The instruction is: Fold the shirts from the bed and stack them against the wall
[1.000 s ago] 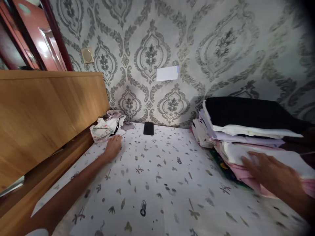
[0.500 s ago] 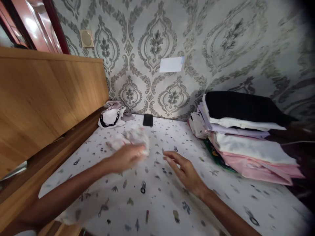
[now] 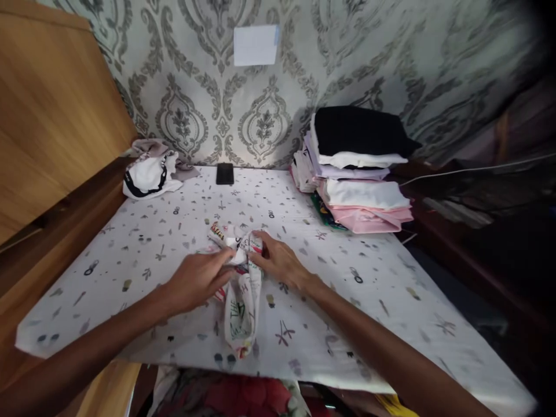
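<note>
A crumpled white cloth with coloured lettering [image 3: 243, 310] lies at the middle of the patterned sheet [image 3: 174, 341], its lower part stretched toward the near edge. My left hand [image 3: 197, 278] grips its left side, thumb and fingers pinched on the fabric. On the other side, my right hand [image 3: 280, 260] pinches the cloth's upper right part between thumb and fingers. The two hands are a short way apart, with bunched fabric between them.
Folded clothes [image 3: 360, 194] are stacked at the back right, a black one on top. Crumpled clothing [image 3: 147, 174] lies at the back left. Near the wall is a small black object [image 3: 225, 174]. A wooden panel [image 3: 56, 110] stands at the left.
The view has shifted down and to the right. The white cloth has come nearer and hangs together between both hands. My right hand, empty before, has taken hold of it.
</note>
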Action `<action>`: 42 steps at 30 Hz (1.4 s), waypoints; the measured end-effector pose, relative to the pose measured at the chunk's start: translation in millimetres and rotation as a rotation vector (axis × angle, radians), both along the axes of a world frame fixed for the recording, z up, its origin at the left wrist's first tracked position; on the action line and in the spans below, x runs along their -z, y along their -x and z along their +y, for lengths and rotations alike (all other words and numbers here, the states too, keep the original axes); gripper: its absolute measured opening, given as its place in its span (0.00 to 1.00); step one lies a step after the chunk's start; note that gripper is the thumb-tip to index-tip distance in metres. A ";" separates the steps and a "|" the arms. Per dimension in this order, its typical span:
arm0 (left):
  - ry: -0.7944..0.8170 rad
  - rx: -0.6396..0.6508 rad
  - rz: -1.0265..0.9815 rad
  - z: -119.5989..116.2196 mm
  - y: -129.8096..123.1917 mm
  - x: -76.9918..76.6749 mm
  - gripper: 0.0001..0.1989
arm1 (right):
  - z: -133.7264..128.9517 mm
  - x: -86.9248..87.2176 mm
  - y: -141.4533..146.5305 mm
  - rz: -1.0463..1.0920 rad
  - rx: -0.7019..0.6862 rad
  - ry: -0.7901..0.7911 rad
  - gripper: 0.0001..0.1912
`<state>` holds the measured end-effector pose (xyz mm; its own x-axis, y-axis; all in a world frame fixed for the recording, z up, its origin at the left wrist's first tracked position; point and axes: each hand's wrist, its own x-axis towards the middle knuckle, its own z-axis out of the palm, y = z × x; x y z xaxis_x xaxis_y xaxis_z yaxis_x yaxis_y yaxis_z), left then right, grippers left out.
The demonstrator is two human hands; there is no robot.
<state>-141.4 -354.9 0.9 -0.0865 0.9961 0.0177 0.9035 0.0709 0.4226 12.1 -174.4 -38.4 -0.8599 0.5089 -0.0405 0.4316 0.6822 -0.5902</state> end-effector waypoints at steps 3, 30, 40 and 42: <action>0.034 -0.102 0.197 7.0 14.4 10.9 0.09 | -3.7 -4.6 9.0 0.000 0.032 -0.188 0.38; -0.062 0.572 -0.199 -37.2 -84.6 4.6 0.06 | -30.0 -29.9 65.9 0.051 -0.334 -0.335 0.07; -0.121 0.435 -0.320 -40.2 -76.9 -7.7 0.09 | 53.5 -58.6 63.8 0.672 0.567 1.210 0.12; -0.204 0.241 -0.270 -35.5 -59.5 -3.8 0.11 | 59.7 -56.2 54.5 0.710 0.593 1.211 0.12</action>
<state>-81.9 -390.4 4.7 0.1199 0.9669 0.2250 0.7392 -0.2383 0.6300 -42.3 -114.7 17.8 -0.5708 0.7412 -0.3533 -0.1439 -0.5138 -0.8457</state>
